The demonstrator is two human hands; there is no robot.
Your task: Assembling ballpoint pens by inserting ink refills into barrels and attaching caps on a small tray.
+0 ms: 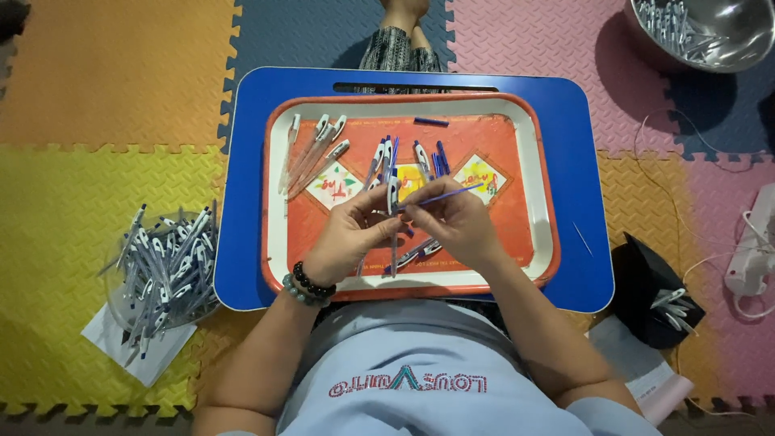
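The floor I look down on is a patchwork of interlocking foam mats (97,89) in orange, yellow, pink and grey-blue, and over my lap sits a blue plastic lap table (577,202) carrying an orange rectangular serving tray with a white rim (517,137). From the head camera, my left hand (351,234) is closed around a white-and-blue pen barrel (392,198), held upright above the middle of the tray; a band of dark and green beads (307,284) circles that wrist. My right hand (456,222) pinches a thin blue ink refill (444,196), which slants up to the right with its near end touching the barrel's top. Loose pens and blue parts (420,153) lie on the tray beyond my hands, and a small group of white pen barrels (315,149) rests near its upper left corner. Left of the table, a clear bowl heaped with finished pens (161,266) stands on a sheet of paper. A steel bowl of pen parts (702,32) sits at the upper right, and a black box holding a few pieces (658,303) lies right of the table.
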